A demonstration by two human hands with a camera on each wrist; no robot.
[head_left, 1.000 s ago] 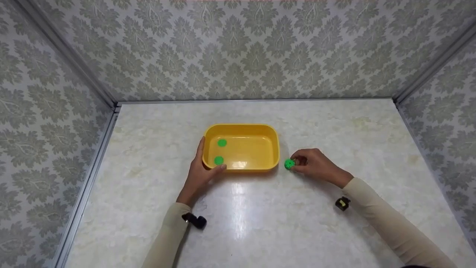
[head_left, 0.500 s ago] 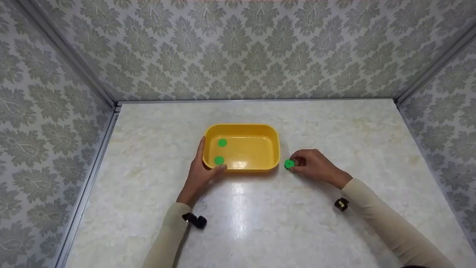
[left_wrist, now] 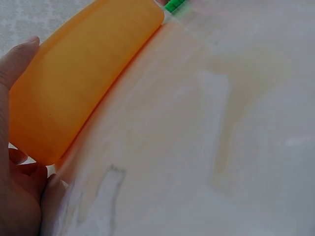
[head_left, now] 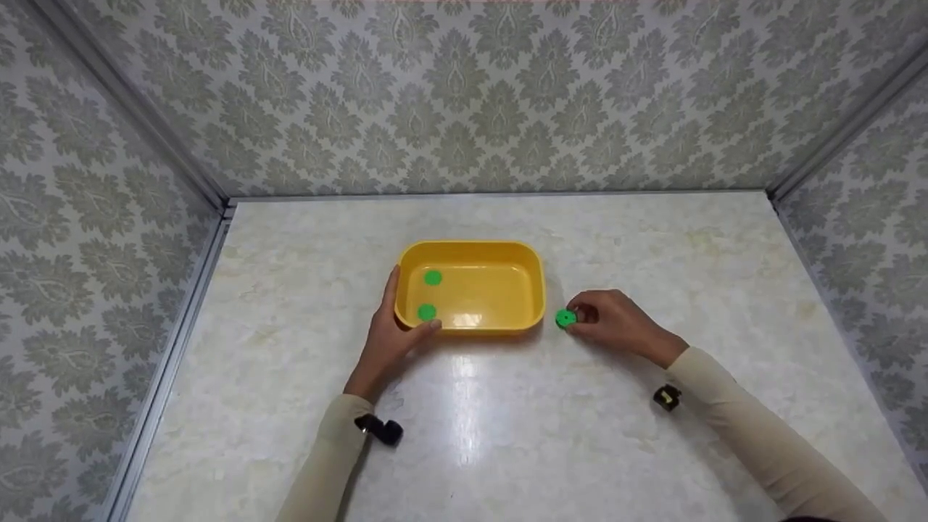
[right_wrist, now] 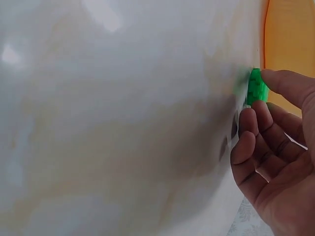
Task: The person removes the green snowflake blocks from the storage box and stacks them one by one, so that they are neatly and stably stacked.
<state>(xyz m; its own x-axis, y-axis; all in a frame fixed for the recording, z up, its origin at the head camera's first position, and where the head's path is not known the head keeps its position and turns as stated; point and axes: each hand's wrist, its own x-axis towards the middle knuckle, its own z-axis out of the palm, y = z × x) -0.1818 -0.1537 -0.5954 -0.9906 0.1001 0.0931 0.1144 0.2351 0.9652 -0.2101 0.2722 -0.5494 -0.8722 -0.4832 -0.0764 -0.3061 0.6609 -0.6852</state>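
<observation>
A yellow rectangular plastic tub (head_left: pixel 493 290) stands on the table. My left hand (head_left: pixel 383 344) grips its left front corner; in the left wrist view the thumb lies at the rim and the curled fingers are at the lower corner of the orange-looking wall (left_wrist: pixel 83 78). Inside the tub, at its left end, lie two flat green discs, one farther back (head_left: pixel 433 278) and one near the front (head_left: pixel 427 312). Just right of the tub, my right hand (head_left: pixel 620 324) pinches a thicker green disc (head_left: pixel 565 319). Its edge looks ridged (right_wrist: pixel 256 88) in the right wrist view, close to the tabletop.
The pale marbled table (head_left: pixel 464 449) shows a light reflection in front of the tub. Patterned wall panels (head_left: pixel 464 94) enclose the back and both sides. Small black cameras (head_left: pixel 380 431) are worn on the wrists.
Within the right hand's fingers the green disc has turned slightly, showing its face at a different tilt. Both hands and the tub stay almost where they were.
</observation>
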